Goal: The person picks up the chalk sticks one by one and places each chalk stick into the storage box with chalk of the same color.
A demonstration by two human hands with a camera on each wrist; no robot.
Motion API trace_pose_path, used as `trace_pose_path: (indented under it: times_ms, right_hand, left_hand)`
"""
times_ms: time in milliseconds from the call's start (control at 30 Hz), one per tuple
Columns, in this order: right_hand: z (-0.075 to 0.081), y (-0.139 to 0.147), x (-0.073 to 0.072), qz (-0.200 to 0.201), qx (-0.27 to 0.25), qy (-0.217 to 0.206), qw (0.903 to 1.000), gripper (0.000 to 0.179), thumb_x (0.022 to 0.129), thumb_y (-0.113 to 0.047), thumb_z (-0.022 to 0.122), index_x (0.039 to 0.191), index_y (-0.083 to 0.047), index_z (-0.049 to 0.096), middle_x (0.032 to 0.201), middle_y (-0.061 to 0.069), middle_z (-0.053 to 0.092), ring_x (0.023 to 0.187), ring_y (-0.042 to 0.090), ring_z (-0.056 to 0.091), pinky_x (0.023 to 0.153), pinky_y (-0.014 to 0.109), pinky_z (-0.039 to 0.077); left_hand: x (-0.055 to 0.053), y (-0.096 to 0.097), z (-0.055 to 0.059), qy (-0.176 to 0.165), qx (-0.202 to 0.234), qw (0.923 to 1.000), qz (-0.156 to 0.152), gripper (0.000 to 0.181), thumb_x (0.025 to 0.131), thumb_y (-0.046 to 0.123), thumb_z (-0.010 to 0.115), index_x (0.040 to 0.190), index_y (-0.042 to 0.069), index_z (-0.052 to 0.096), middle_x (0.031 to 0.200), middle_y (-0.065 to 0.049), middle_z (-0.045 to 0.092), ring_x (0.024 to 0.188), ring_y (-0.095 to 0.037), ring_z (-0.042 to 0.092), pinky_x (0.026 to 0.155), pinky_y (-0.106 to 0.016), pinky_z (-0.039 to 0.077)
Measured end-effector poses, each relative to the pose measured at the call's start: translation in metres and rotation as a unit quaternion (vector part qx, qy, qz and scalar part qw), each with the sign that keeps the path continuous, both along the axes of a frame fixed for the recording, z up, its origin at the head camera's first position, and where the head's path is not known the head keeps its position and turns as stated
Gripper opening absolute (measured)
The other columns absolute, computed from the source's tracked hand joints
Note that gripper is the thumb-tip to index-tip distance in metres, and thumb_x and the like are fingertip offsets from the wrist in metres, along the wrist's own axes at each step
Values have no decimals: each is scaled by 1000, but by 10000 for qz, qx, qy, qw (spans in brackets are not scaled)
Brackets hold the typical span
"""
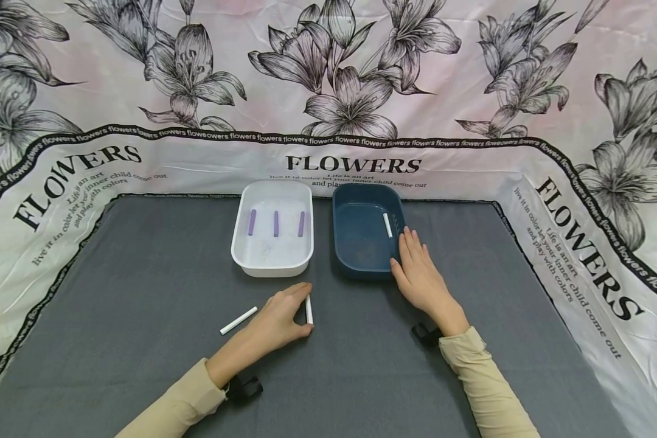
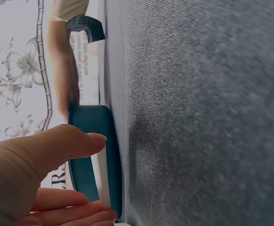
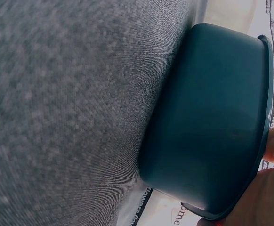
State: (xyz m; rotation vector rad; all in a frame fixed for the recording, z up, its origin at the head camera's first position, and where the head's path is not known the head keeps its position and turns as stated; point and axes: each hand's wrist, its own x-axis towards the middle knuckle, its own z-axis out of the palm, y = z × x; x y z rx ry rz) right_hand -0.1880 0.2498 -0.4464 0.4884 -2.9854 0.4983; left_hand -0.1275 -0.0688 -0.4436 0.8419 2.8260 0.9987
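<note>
From the head camera, the left hand [image 1: 279, 307] holds a slim, straight white cylindrical stick [image 1: 309, 310] by its ends, thumb at the near one and fingertips at the far one. It is in front of the white tray's right edge; a second white stick [image 1: 238, 320] lies slanted on the desk, left of that hand. The right hand [image 1: 423, 277] has a loose grip, its straight fingers resting along the right rim of a dark blue rectangular tray [image 1: 361, 252] with rounded corners. Inside lies a third white stick [image 1: 387, 225]. Beside it, a glossy white rectangular tray [image 1: 274, 267] holds three short purple sticks [image 1: 276, 224], spaced apart in a row. Dark grey cloth [image 1: 142, 304] covers the desk, bordered by white fabric [image 1: 219, 164] with black "FLOWERS" lettering and line-drawn lilies. Both sleeves [image 1: 482, 377] are pale beige.

In the left wrist view, the left grip is closed on the plain white stick, thumb and fingertips at opposite ends, with the blue tray behind it.

The right wrist view shows the tray's smooth outer wall against woven grey cloth, with part of the right hand at its rim.
</note>
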Motion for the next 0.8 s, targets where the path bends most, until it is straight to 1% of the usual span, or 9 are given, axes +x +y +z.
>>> trace_pose_path:
  times_ms: [167, 367, 433, 600, 800]
  right_hand:
    - [-1, 0, -1, 20, 12, -9, 10000, 67, 109, -37, 30, 155, 8, 11, 164, 20, -1, 151, 35, -2, 120, 53, 7]
    - [0, 0, 0, 34, -23, 35, 10000, 67, 109, -36, 30, 154, 9, 12, 164, 21, 0, 151, 35, -1, 119, 54, 8]
    - [1, -1, 0, 46, -42, 20, 10000, 67, 109, -36, 30, 154, 10, 12, 164, 21, 0, 151, 35, -2, 119, 55, 7]
    - [1, -2, 0, 46, -17, -16, 10000, 67, 109, -37, 30, 154, 9, 12, 164, 20, 0, 151, 33, -4, 119, 54, 7]
    - [1, -2, -1, 28, 4, -24, 10000, 67, 109, -35, 31, 155, 8, 11, 164, 20, 0, 151, 34, -3, 119, 55, 8]
  left_hand:
    - [-2, 4, 2, 66, 68, 9999, -48, 71, 76, 10, 82, 135, -13, 51, 138, -26, 54, 123, -39, 56, 99, -50, 47]
    - [-3, 10, 5, -33, 250, 9997, -42, 72, 78, 10, 80, 139, -11, 49, 142, -26, 50, 127, -39, 53, 100, -50, 46]
    - [-4, 12, 6, -17, 281, 9996, -30, 72, 77, 10, 80, 139, -11, 49, 142, -25, 50, 127, -38, 53, 101, -49, 46]
    - [-5, 17, 8, 205, 400, 9990, -37, 72, 75, 10, 79, 139, -9, 51, 141, -23, 52, 126, -36, 55, 100, -47, 47]
    - [-6, 23, 11, 470, 613, 9970, -85, 73, 75, 11, 78, 139, -7, 51, 141, -22, 53, 127, -34, 55, 99, -46, 48]
